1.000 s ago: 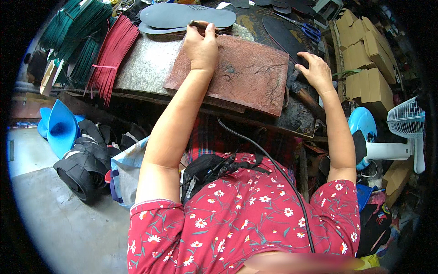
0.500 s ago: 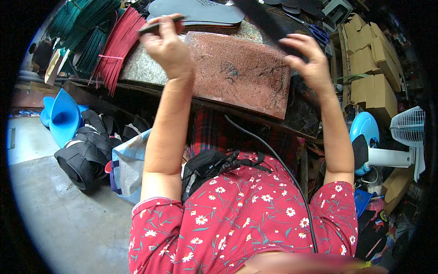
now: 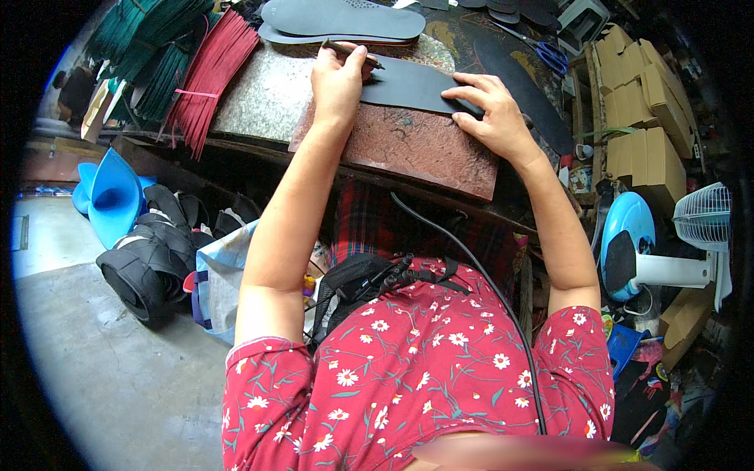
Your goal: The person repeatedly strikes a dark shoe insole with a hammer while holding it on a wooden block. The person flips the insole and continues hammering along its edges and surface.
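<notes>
A dark pen-like tool (image 3: 339,49) is pinched in the fingers of my left hand (image 3: 338,86), its tip over the left part of a black shoe sole (image 3: 408,85). That sole lies flat along the far part of a reddish-brown, rough-topped slab (image 3: 416,145). My right hand (image 3: 491,110) grips the sole's right end, fingers on top and thumb at the near edge. Another long black sole (image 3: 525,94) lies on the dark bench just beyond my right hand. A stack of grey soles (image 3: 342,20) sits behind the slab.
Bundles of red strips (image 3: 208,82) and green strips (image 3: 161,82) lie at the left of the bench. Blue-handled scissors (image 3: 550,56) are at the far right. Cardboard boxes (image 3: 644,102) and a white fan (image 3: 701,220) stand on the right. A black cable (image 3: 471,267) crosses my front.
The black sole, a dark blur by my right hand before, now lies on the slab under that hand. My left hand has moved right and its tool now points at the sole.
</notes>
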